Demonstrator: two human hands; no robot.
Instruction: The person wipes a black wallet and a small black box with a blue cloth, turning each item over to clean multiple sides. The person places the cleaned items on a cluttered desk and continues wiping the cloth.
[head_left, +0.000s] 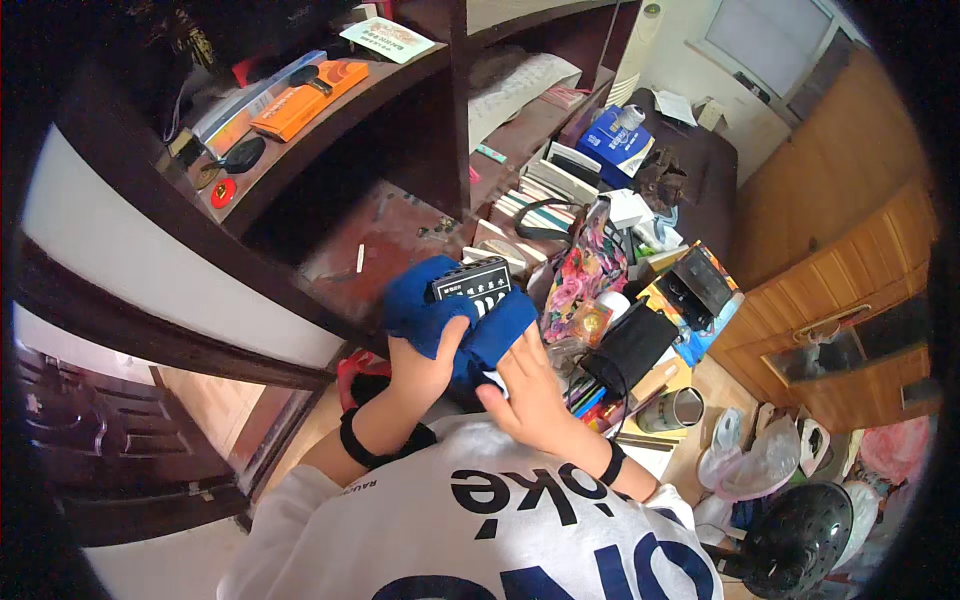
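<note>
A small black box (472, 279) with pale writing is held in front of me, partly wrapped in a blue cloth (420, 289). My left hand (429, 361) grips the cloth and box from the left; its thumb lies over the cloth and the other fingers are hidden under it. On the right, my right hand (529, 386) has its fingers on a fold of the same cloth, across the box's near right side. Its thumb sticks out toward my shirt. The lower part of the box is covered by cloth and hands.
Beyond my hands is a dusty dark red cabinet shelf (337, 251). A higher shelf holds an orange box (307, 101) and a black hand mirror (244, 155). To the right are books (536, 202), a floral cloth (574, 289), a black case (634, 345) and a metal can (673, 409).
</note>
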